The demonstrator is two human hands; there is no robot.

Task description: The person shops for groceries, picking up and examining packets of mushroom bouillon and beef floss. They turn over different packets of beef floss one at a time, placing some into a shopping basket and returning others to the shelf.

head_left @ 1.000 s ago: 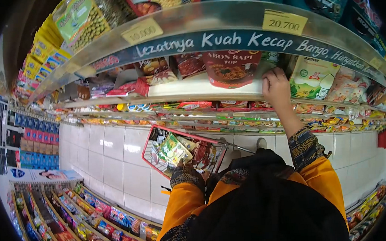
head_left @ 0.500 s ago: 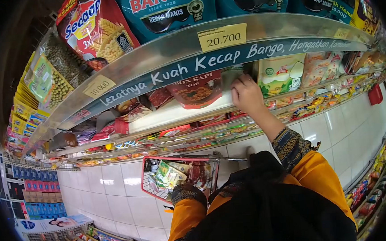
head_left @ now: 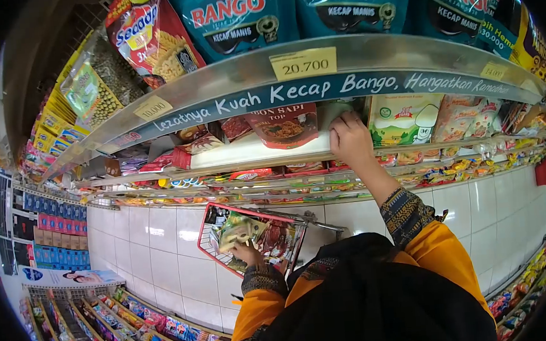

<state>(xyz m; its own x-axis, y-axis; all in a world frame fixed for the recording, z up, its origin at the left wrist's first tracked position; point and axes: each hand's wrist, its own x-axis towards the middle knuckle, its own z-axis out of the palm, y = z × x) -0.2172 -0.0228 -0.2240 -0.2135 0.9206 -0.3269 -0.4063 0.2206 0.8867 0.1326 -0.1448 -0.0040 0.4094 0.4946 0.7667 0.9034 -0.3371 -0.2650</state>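
My right hand (head_left: 352, 141) is at the shelf under the blue strip, its fingers curled together at a gap between a red pouch (head_left: 284, 126) and a green-and-white pack (head_left: 404, 117). Whatever its fingertips hold is hidden. Lower down, my left hand (head_left: 247, 253) reaches into a red-rimmed cart (head_left: 204, 225), its fingers closed at the near edge of a pale green pack (head_left: 238, 229). Dark red packs (head_left: 276, 235) lie beside that pack in the cart.
Teal sauce pouches (head_left: 229, 18) stand on the upper shelf (head_left: 216, 79), above price tags. Packed lower shelves run beneath it. Tiled floor (head_left: 188, 274) surrounds the cart. More goods racks (head_left: 161, 330) stand at lower left and lower right.
My left hand has come into sight and moved farther into the cart, onto the pale green pack, which has shifted. My right hand stays at the same shelf gap. The camera view has shifted slightly.
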